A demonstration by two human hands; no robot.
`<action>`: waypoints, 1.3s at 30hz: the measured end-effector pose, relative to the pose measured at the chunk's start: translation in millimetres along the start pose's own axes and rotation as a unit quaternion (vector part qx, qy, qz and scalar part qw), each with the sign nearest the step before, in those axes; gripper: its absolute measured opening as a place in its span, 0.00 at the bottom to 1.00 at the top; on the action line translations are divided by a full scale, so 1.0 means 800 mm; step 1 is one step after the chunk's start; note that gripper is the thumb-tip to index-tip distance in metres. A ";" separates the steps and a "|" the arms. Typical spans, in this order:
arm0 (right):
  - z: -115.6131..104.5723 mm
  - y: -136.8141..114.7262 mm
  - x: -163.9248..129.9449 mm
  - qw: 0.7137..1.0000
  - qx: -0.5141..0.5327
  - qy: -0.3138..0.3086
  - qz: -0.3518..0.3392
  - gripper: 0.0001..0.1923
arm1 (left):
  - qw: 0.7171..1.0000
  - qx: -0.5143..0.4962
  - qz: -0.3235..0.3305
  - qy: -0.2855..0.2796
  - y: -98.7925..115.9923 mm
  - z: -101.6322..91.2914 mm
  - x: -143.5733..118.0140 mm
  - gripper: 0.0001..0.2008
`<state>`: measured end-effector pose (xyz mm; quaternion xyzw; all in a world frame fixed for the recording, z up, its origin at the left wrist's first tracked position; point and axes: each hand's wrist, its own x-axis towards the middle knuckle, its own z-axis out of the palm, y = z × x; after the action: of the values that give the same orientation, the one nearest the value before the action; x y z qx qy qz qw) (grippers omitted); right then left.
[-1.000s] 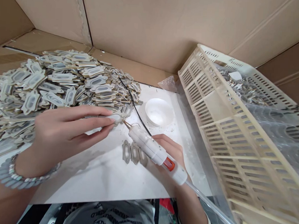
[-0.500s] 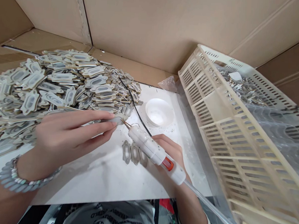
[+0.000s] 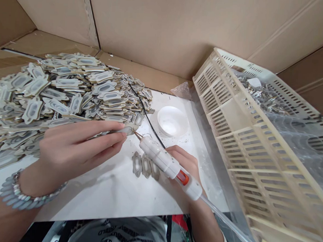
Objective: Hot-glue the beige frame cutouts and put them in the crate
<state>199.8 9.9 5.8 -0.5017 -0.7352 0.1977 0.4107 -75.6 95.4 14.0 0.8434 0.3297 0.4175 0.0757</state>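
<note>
My left hand [image 3: 81, 145] pinches a small grey ornamental plate [image 3: 127, 130] between thumb and fingers. Wrapped around a white hot glue gun [image 3: 162, 157], my right hand [image 3: 185, 163] is partly hidden beneath the gun's body. The gun's metal nozzle [image 3: 137, 135] points at the end of the held plate; whether it touches cannot be made out. A clear glue stick [image 3: 231, 225] runs out of the gun's back. Below the nozzle, several similar plates [image 3: 146, 166] lie in a row on the white tabletop [image 3: 98, 193].
A large heap of the same plates [image 3: 68, 83] covers the left side. A white bowl [image 3: 172, 121] stands behind the gun, with a black cord [image 3: 152, 129] beside it. At right, a cream slatted crate [image 3: 239, 139] holds metal pieces and clear plastic. Cardboard walls [image 3: 155, 34] enclose the back.
The glue gun and my right hand have shifted very slightly right and down. My left hand keeps its pinch on the plate, almost in the same place.
</note>
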 end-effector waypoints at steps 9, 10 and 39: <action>0.004 0.005 -0.001 0.998 0.035 0.051 0.023 0.07 | 0.986 0.113 0.124 0.011 0.016 -0.013 0.019 0.04; 0.004 0.003 0.000 0.997 0.036 0.067 0.036 0.07 | 0.990 0.091 0.109 -0.003 0.023 -0.014 0.023 0.03; 0.017 -0.008 -0.005 0.881 0.390 0.019 0.267 0.23 | 0.962 -0.247 0.033 -0.111 0.064 0.037 0.009 0.22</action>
<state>185.7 4.8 0.8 -0.4821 -0.4290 0.5612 0.5183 -24.8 65.2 20.3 0.8500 0.1782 0.3916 0.3041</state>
